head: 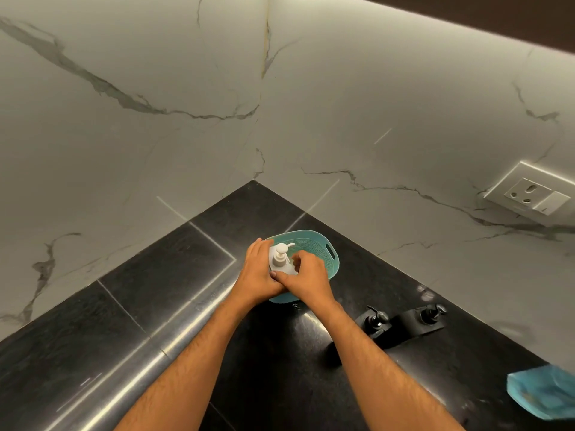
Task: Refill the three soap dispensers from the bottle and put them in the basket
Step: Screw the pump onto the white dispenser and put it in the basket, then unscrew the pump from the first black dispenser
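Marble walls [373,104] meet in a corner above the black counter [155,306], where we work. Our teal basket [323,250] sits near that corner. Our left hand [256,272] and right hand [306,275] both curl round a white soap dispenser [280,259], holding it upright over the basket's near side. Two black dispensers [378,321] [426,317] stand to the right on the counter, well apart from the basket. A blue packet [541,393] lies at the right edge, and a wall socket [535,194] sits above.

Black counter [93,331]: basket [323,247], two dispensers [376,321].
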